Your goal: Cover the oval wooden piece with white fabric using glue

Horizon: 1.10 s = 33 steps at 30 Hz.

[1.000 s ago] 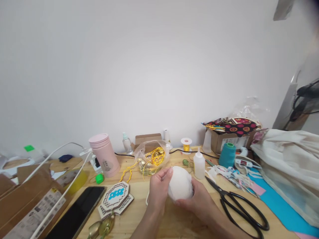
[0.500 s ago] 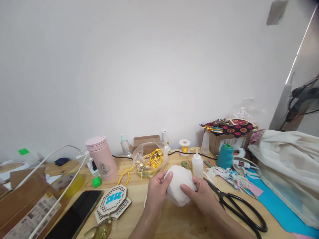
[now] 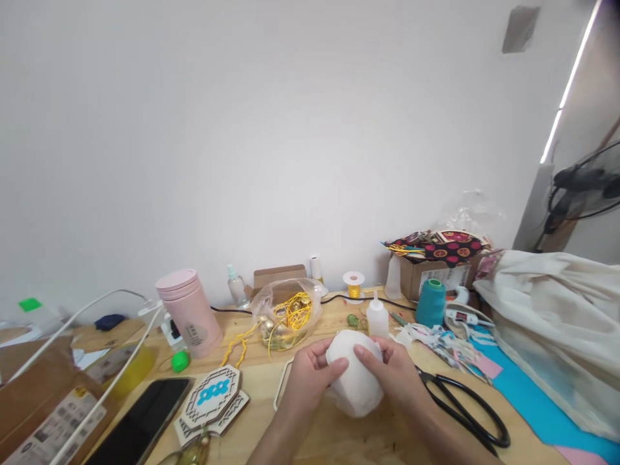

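Note:
A round white padded ball of cloth [image 3: 356, 381] sits between both hands just above the wooden table [image 3: 256, 387]. My left hand [image 3: 307, 381] grips its left side with the thumb on top. My right hand [image 3: 394, 374] wraps the right side, thumb pressed onto the upper front. A small white glue bottle [image 3: 376, 318] stands right behind the ball. Large black scissors [image 3: 462, 407] lie just right of my right hand.
A pink tumbler [image 3: 188, 313], a black phone [image 3: 140, 423] and wooden octagon cut-outs [image 3: 210, 395] lie to the left. A bag of gold bells and yellow cord [image 3: 285, 313], a teal thread cone [image 3: 430, 302], a cardboard box [image 3: 431, 268] and cream cloth [image 3: 552, 323] stand behind and right.
Both thumbs have shifted up and over the front of the white ball, turning it between the hands. The view has swung slightly right, so the table things sit further left.

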### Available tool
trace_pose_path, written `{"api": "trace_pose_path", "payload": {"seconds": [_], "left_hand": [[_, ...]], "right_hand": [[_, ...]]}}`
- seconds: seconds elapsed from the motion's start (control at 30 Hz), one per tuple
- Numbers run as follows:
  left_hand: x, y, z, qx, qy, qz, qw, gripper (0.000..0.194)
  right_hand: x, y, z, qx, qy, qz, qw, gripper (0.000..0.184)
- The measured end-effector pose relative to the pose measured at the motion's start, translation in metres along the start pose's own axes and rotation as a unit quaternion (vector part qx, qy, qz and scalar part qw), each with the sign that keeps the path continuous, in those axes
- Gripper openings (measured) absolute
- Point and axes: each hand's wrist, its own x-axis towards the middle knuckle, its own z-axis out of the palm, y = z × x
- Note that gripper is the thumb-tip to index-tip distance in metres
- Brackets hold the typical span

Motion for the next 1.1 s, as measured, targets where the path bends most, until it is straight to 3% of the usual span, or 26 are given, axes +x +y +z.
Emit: {"api": "trace_pose_path", "payload": {"seconds": [0.17,0.47,0.67,1.1], "left_hand": [[0.0,-0.001,0.001,0.001,-0.006,-0.004,1.0,0.034],[-0.003,0.001,0.0,0.026,0.038,-0.009,0.999,0.028],[-0.002,0.0,0.006,0.066,0.072,-0.014,0.995,0.027],[-0.005,-0.002,0.012,0.135,0.029,-0.001,0.99,0.024]], "right_hand": [[0.0,0.0,-0.001,0.0,0.012,0.007,1.0,0.04],[-0.006,-0.012,0.002,0.014,-0.019,0.001,1.0,0.038],[-0.003,-0.008,0.001,-0.002,0.009,0.001,1.0,0.032],[-0.004,-0.007,0.002,-0.014,0.008,0.006,1.0,0.029]]}}
